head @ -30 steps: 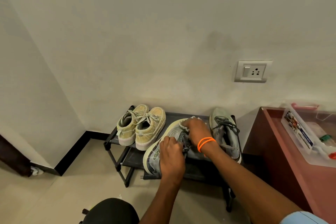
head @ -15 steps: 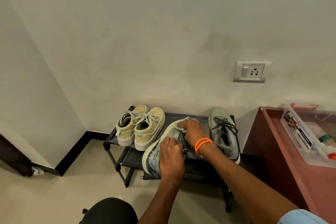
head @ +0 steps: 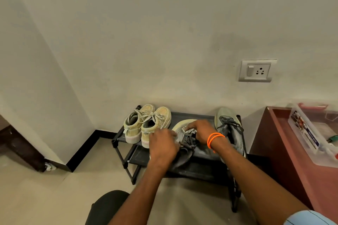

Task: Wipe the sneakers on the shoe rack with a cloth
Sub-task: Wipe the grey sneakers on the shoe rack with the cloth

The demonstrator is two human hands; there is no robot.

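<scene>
A: What could go wrong here?

B: The grey sneaker (head: 184,142) lies tilted at the front edge of the shoe rack (head: 204,153). The left hand (head: 162,146) steadies it, its hold hidden; if it slackens, rubbing could tip it off.

A: And the cloth (head: 190,131)?

B: Bunched under the right hand (head: 200,129), gripped against the toe.

A: Any change?

B: The left hand has slid left, and the sneaker has rolled over.

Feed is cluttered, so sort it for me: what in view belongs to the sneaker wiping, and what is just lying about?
Job:
cloth under right hand
grey sneaker, left hand on it
second grey sneaker
beige pair
rack

Lying about:
plastic box on red table
wall socket
</scene>
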